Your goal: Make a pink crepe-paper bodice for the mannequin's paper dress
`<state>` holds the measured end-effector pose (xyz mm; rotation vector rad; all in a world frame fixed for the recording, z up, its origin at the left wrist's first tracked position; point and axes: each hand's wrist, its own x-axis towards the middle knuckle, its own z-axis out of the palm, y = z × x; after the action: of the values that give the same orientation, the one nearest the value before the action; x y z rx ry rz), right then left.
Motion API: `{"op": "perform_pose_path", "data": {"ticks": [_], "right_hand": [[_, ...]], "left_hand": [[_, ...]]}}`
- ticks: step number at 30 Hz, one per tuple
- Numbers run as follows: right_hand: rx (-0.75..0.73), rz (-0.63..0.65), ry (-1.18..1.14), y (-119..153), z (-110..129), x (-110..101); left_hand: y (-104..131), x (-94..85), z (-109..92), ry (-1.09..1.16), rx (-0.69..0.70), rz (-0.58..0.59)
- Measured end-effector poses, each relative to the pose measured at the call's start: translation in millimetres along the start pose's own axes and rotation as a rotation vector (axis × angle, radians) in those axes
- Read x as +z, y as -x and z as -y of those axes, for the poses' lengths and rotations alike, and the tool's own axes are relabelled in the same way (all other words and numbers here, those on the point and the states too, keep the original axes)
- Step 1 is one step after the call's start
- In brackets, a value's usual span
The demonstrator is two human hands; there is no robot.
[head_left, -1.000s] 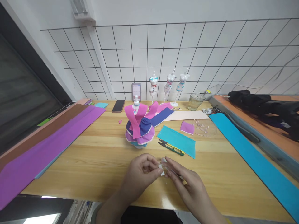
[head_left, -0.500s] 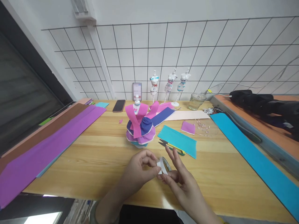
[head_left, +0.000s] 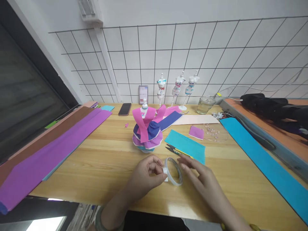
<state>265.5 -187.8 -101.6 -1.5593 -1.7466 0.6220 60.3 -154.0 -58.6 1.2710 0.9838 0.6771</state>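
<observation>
My left hand (head_left: 148, 173) pinches the edge of a roll of white tape (head_left: 170, 178) between thumb and fingers, at a small white tab. The roll stands tilted above the table, its round opening facing right. My right hand (head_left: 201, 175) is at the roll's right side, fingers loosely stretched; whether the fingertips touch the roll I cannot tell. Beyond the hands stands a small dress form (head_left: 147, 133) in a pink, navy and purple crepe-paper dress. Thread snips with yellow handles (head_left: 179, 151) lie partly on a turquoise paper piece (head_left: 189, 143), close to my right fingers.
Three white mini mannequins (head_left: 178, 84) stand by the tiled wall, near a glass of water (head_left: 205, 105). Long purple paper (head_left: 62, 144) lies left, a blue strip (head_left: 262, 163) right. A small purple square (head_left: 196, 132), dish of beads (head_left: 213, 133) and phone (head_left: 124, 109) are also there.
My right hand has moved right and its fingers have come off their grip by the tape. The roll has turned so its opening shows more fully. My left hand keeps its pinch.
</observation>
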Motion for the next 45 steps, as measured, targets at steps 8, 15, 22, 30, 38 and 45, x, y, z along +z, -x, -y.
{"op": "perform_pose_path", "data": {"ticks": [8, 15, 22, 30, 38, 45], "right_hand": [[-0.162, 0.166, 0.697, -48, -15, -4], [-0.147, 0.159, 0.578, -43, -25, -26], [0.009, 0.458, -0.010, -40, 26, -59], [-0.062, 0.631, -0.075, -56, 51, -57], [-0.129, 0.696, 0.020, -62, 67, -51], [-0.120, 0.669, 0.035, -61, 69, -48]], "left_hand": [[-2, -4.3, -4, 0.014, -0.017, 0.023], [-3, -14.5, 1, -0.114, 0.034, 0.048], [-1, -22.1, -7, -0.400, 0.119, 0.069], [5, -21.8, -19, -0.658, 0.188, 0.080], [6, -20.9, -17, -0.780, 0.220, 0.108], [9, -21.0, -17, -0.786, 0.179, 0.098]]}}
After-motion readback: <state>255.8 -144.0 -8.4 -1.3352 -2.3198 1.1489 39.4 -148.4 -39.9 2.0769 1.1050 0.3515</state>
